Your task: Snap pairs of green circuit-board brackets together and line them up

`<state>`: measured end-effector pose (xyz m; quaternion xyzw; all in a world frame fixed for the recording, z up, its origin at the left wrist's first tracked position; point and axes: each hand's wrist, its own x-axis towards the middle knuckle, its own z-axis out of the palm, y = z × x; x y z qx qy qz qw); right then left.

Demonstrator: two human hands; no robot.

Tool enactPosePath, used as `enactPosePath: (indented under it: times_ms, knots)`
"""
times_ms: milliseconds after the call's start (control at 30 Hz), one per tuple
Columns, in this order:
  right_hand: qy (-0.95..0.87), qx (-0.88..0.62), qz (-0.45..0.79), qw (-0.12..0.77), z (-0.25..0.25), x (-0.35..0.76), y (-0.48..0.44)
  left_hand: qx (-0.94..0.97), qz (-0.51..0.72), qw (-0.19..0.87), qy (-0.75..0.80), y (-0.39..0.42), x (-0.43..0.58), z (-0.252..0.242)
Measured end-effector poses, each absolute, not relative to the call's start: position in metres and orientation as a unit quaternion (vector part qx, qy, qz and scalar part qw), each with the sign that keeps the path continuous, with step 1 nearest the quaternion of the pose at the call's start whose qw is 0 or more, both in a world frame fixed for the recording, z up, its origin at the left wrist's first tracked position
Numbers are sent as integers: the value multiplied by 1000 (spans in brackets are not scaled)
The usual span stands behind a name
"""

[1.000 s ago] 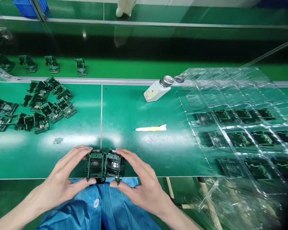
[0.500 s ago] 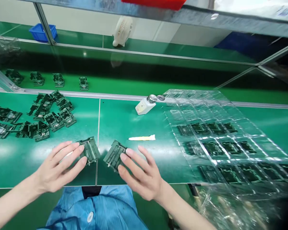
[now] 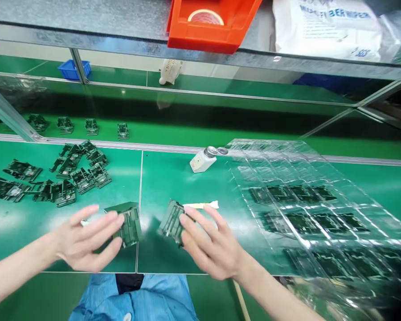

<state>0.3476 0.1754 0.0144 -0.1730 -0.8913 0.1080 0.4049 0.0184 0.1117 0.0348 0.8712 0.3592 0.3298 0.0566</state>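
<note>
My left hand (image 3: 90, 243) is closed on a green circuit board (image 3: 131, 226) at its fingertips, near the front of the green bench. Between the fingers and thumb of my right hand (image 3: 214, 245) is a second circuit board (image 3: 172, 223), tilted and slightly blurred. The two boards are apart, one on each side of the bench seam. Just behind the right fingers lies a thin white and yellow strip (image 3: 200, 205), partly covered by them. To the right, a clear plastic blister tray (image 3: 254, 171) holds several boards in its nearer pockets.
A white pump bottle (image 3: 202, 161) stands behind the strip. Several loose boards (image 3: 82, 179) lie in a cluster at the left, with more in a row behind the metal rail. Overhead, a shelf carries a red bin (image 3: 209, 38) and a white wiper pack (image 3: 327, 31).
The view has tilted upward, showing more of the shelf. My right hand has shifted to the right with its board, turning it more upright. The left hand still keeps its board.
</note>
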Motion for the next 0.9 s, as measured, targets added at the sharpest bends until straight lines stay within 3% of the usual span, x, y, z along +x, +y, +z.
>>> enactPosePath:
  times_ms: [67, 167, 233, 300, 400, 533, 700, 900]
  knots:
    - [-789, -307, 246, 473, -10, 334, 161, 783, 388, 121, 471, 111, 31, 28]
    - [-508, -419, 535, 530, -41, 305, 135, 493, 481, 385, 614, 98, 62, 12]
    - [-356, -420, 642, 533, -53, 284, 121, 242, 534, 539, 604, 90, 81, 4]
    - [-218, -396, 713, 536, -58, 267, 113, 56, 581, 602, 546, 86, 96, 0]
    - [-18, -332, 792, 513, -58, 250, 110, -36, 605, 626, 490, 88, 112, -5]
    - [-127, -365, 753, 533, -61, 253, 106, 45, 598, 621, 505, 83, 113, -14]
    - [-362, -430, 607, 562, -76, 295, 99, 406, 493, 486, 597, 63, 63, -22]
    - [-682, -420, 435, 411, -88, 322, 97, 575, 268, 360, 684, 53, 20, -20]
